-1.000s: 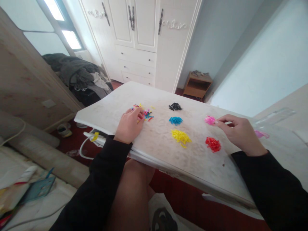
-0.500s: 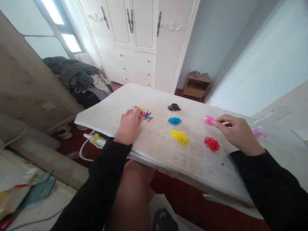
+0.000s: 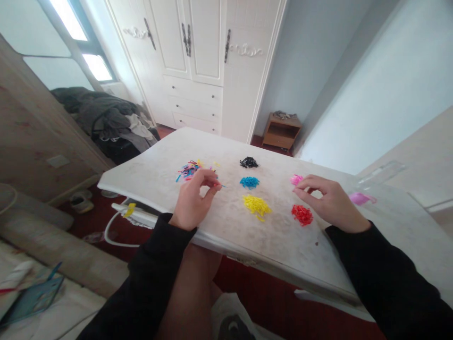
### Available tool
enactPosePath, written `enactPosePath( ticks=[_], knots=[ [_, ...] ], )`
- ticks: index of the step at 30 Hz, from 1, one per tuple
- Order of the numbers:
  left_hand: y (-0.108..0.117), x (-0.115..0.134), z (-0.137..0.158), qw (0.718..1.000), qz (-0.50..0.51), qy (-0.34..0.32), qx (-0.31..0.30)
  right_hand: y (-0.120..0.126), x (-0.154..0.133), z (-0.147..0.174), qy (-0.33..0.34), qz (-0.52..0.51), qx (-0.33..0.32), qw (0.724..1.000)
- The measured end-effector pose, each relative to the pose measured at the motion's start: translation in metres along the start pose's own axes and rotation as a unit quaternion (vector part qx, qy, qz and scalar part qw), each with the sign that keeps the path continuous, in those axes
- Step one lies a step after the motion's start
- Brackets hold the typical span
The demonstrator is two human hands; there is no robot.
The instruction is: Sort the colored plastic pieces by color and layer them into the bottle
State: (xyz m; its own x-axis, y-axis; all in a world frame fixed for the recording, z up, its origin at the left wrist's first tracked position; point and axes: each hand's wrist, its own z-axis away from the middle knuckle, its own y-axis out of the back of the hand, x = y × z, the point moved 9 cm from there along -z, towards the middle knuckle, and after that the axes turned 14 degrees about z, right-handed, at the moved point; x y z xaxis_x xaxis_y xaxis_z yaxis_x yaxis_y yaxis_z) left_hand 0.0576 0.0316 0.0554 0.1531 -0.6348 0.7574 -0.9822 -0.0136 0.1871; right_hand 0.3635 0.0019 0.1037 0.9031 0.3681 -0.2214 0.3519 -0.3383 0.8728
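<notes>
Head view: left hand (image 3: 194, 202) pinching a bluish strip (image 3: 222, 186) between mixed pile (image 3: 189, 169) and blue pile (image 3: 249, 182)
Right hand (image 3: 326, 202): fingertips narrow beside pink pile (image 3: 296, 179), can't tell if holding anything
Bluish strip: light pinch imo, else it could ping off

Table (image 3: 279, 238), 6 piles on top: leftmost pile (image 3: 190, 169) behind L hand (image 3: 193, 201); mid col, back pile (image 3: 248, 162), middle pile (image 3: 249, 182), front pile (image 3: 257, 205); R col, far pile (image 3: 296, 179) by R hand (image 3: 328, 203), near pile (image 3: 302, 215) before it. Wardrobe (image 3: 242, 80) behind.
</notes>
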Motion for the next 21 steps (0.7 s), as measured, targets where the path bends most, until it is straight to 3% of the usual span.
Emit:
enactPosePath(
  ticks=[5, 9, 13, 21],
  knots=[
    [-0.056, 0.022, 0.009, 0.991, 0.116, 0.041, -0.056, -0.001, -0.046, 0.008, 0.137, -0.058, -0.033, 0.988],
    [-0.089, 0.035, 0.011, 0.972, 0.201, 0.068, -0.1, -0.003, -0.068, 0.018, 0.192, -0.096, -0.021, 0.976],
    [-0.103, 0.046, 0.014, 0.969, 0.206, 0.045, -0.132, -0.006, -0.073, 0.023, 0.193, -0.109, -0.002, 0.975],
    [-0.11, 0.057, 0.024, 0.984, 0.077, -0.034, -0.159, -0.011, -0.081, 0.028, 0.231, -0.094, -0.017, 0.968]
  ],
)
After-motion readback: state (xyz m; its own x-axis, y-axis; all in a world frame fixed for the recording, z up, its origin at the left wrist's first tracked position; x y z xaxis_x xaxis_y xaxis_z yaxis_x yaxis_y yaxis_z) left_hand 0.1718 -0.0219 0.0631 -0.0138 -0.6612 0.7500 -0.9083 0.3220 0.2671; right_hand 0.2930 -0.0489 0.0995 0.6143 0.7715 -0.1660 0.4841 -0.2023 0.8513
